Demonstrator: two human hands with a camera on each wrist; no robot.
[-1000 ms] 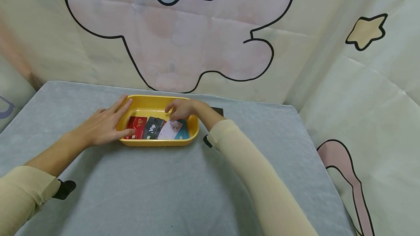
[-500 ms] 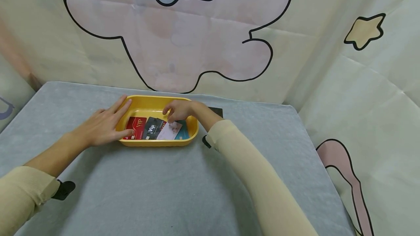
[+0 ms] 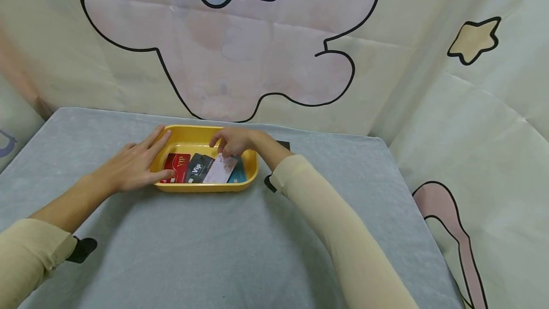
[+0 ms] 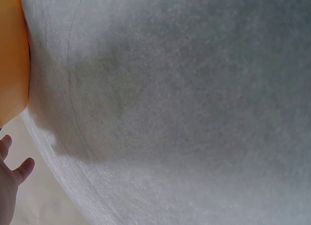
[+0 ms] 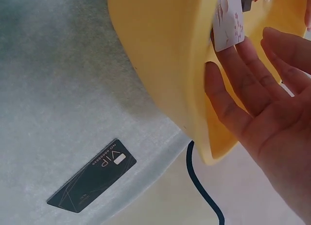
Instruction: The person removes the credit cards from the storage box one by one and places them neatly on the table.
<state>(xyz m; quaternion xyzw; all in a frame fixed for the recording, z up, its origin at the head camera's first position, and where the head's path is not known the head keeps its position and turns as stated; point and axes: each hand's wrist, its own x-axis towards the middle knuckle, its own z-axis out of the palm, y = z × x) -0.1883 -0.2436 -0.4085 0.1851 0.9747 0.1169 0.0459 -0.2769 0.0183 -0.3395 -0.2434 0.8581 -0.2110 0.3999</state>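
At the back of the table sits a yellow tray (image 3: 206,188) holding several cards. Over its left end my left hand (image 3: 134,165) spreads its fingers, thumb across the front rim; two fingertips (image 4: 24,170) show in the left wrist view. My right hand (image 3: 233,141) reaches over the right end, fingers bent, and holds a pale flower-patterned card (image 3: 220,169) at its upper edge. In the right wrist view the card (image 5: 228,23) overlaps the fingertips. Below it lie a red VIP card (image 3: 177,163), a dark VIP card (image 3: 198,168) and a teal card (image 3: 238,171).
A black VIP card (image 5: 95,176) lies on the grey cloth (image 3: 206,247) behind the right end of the tray. A dark cord (image 5: 201,188) hangs near the right wrist. A curtain (image 3: 240,61) with cartoon drawings stands behind the table.
My right fingers have moved slightly left and back, and the pale card has shifted a little with them over the dark card. My left hand stays on the tray.
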